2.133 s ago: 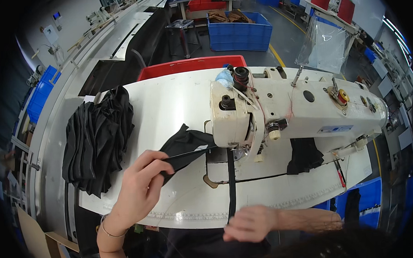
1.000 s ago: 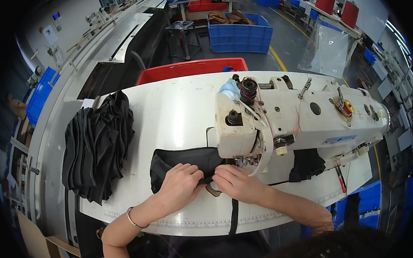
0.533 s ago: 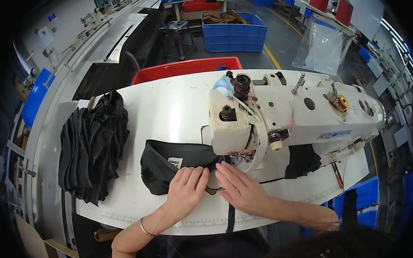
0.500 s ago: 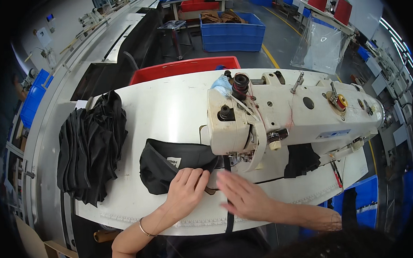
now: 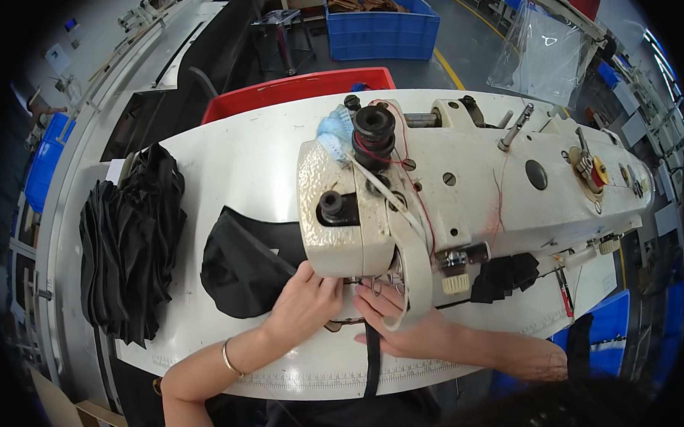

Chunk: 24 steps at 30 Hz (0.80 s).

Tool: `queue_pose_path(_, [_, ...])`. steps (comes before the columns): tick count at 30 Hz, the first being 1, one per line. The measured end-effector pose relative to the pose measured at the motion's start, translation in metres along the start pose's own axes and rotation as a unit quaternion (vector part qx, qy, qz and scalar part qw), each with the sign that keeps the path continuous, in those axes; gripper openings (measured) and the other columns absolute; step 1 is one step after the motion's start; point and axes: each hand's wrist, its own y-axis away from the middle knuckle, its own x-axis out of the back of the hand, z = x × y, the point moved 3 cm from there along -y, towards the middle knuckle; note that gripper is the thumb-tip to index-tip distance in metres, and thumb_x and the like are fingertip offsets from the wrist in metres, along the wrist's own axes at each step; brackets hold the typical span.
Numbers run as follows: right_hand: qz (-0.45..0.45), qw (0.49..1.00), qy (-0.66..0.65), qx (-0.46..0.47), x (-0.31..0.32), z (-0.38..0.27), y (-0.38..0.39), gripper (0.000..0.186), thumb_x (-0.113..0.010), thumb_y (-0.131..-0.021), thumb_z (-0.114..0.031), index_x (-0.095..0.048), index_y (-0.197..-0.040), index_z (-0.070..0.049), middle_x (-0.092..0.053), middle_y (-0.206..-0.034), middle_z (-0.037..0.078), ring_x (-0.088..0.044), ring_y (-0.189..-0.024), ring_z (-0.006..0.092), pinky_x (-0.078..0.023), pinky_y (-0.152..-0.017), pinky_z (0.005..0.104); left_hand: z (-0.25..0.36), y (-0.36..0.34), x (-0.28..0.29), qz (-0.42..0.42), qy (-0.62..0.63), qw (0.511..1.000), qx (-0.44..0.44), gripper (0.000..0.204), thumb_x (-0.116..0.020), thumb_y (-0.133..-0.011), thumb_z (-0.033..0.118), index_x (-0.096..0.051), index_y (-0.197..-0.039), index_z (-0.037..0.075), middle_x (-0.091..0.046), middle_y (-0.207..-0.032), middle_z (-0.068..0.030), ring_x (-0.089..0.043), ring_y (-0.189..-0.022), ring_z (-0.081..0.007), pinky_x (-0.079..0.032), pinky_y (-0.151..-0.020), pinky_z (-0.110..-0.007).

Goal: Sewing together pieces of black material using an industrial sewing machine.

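Note:
A black fabric piece (image 5: pixel 241 267), shaped like a rounded pouch or cap part, lies left of the sewing machine's white head (image 5: pixel 343 236). My left hand (image 5: pixel 306 300) is closed on its right edge, fingertips curled close to the needle area. On the other side of the needle, my right hand (image 5: pixel 400 325) lies with fingers stretched forward under the machine head, the tips partly hidden by the pale curved guard (image 5: pixel 412 279). A narrow black strap (image 5: pixel 373 361) runs from the needle area past my right thumb and over the table's near edge.
A stack of black fabric pieces (image 5: pixel 130 253) sits at the table's left. More black fabric (image 5: pixel 505 277) and a small red-handled tool (image 5: pixel 565 291) lie right of the head. Behind the table stand a red bin (image 5: pixel 298 86) and a blue crate (image 5: pixel 384 32).
My right hand has moved forward to the needle area, and my left hand has shifted slightly left and forward. The fabric piece has turned and folded, covering most of its pale label. The view has moved closer.

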Motion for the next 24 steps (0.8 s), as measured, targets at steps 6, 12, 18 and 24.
queue_pose_path(6, [-0.028,0.999,-0.007,-0.026,-0.021,0.018,-0.003,0.035,-0.057,-0.081,-0.013,-0.059,-0.115,-0.011,-0.058,-0.115,0.012,-0.059,-0.1,0.0256,-0.046,-0.092,0.0359,0.006,0.016,0.004,0.054,0.122,0.989,0.065,0.025,-0.059,-0.065,0.009,-0.065,-0.087,0.0,-0.052,-0.087,-0.0065,-0.052,-0.085,-0.0224,-0.046,-0.075,-0.032])
queue_pose_path(12, [-0.005,0.974,-0.199,-0.109,-0.026,0.028,-0.006,0.033,-0.053,-0.089,-0.011,-0.052,-0.122,-0.007,-0.057,-0.12,0.006,-0.055,-0.108,0.0172,-0.042,-0.097,0.0307,-0.008,0.011,0.016,0.109,0.267,0.95,0.123,0.025,-0.062,-0.063,0.007,-0.065,-0.088,0.002,-0.058,-0.083,-0.0116,-0.056,-0.07,-0.0276,-0.049,-0.065,-0.039])
queue_pose_path(18, [-0.171,0.982,-0.068,-0.033,-0.013,0.026,-0.008,0.034,-0.05,-0.088,-0.001,-0.052,-0.122,-0.005,-0.06,-0.115,0.007,-0.056,-0.107,0.0152,-0.043,-0.096,0.0287,-0.006,0.017,0.012,0.075,0.294,0.947,0.103,0.033,-0.061,-0.058,0.002,-0.063,-0.09,-0.001,-0.059,-0.092,-0.0112,-0.058,-0.084,-0.0275,-0.051,-0.071,-0.036])
queue_pose_path(24, [0.057,0.787,-0.554,-0.265,-0.009,0.03,-0.004,0.03,-0.046,-0.083,0.003,-0.061,-0.109,-0.002,-0.065,-0.105,0.006,-0.061,-0.099,0.016,-0.045,-0.089,0.0289,-0.012,0.014,0.009,0.052,0.346,0.924,0.153,0.021,-0.064,-0.064,0.003,-0.065,-0.084,0.005,-0.06,-0.08,-0.0124,-0.058,-0.073,-0.0303,-0.049,-0.066,-0.039])
